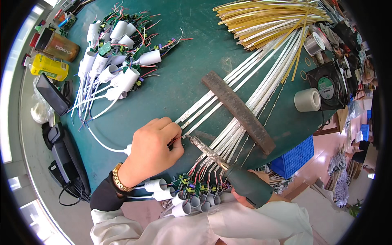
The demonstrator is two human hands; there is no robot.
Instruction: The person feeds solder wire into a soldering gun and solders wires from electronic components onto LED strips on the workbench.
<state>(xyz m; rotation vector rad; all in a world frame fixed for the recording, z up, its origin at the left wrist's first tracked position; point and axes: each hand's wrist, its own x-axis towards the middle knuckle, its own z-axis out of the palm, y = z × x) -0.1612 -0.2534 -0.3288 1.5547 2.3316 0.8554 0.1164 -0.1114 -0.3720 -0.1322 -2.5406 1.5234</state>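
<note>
- Centrally, left hand (153,149) curled into a loose fist over the green table (175,85) near its near edge, knuckles up, thumb and forefinger pinched shut on a thin red wire (176,140) whose end meets the tip of the nearest white LED strip (200,118).
- Gold watch band (119,179) at the left wrist, then a dark cuff and a white sleeve running off toward the lower edge.
- Right hand (245,196) at the table's near edge, wrapped tight round the green handle of a soldering iron (228,167); mostly hidden behind that handle, only part of the palm and fingers showing.
- Iron angled up and left, its crusted tip (194,140) just beside the wire end and the strip's end; actual contact too small to judge.
- Hands apart, the left one left of the iron's tip, the right one lower and to the right.
- White LED strips fanned from mid-table toward the far right corner, pinned under a rusty flat bar (239,112) lying across them.
- Row of small green circuit boards with white caps (192,194) along the near edge, partly covered by the sleeves.
- Heap of like boards and white caps (118,53) toward the far left corner; bundle of yellow strips (269,18) at the far edge, cut off by the rim.
- Tape roll (307,99) and small black fan (326,87) at the right edge; clutter beyond blurred.
</note>
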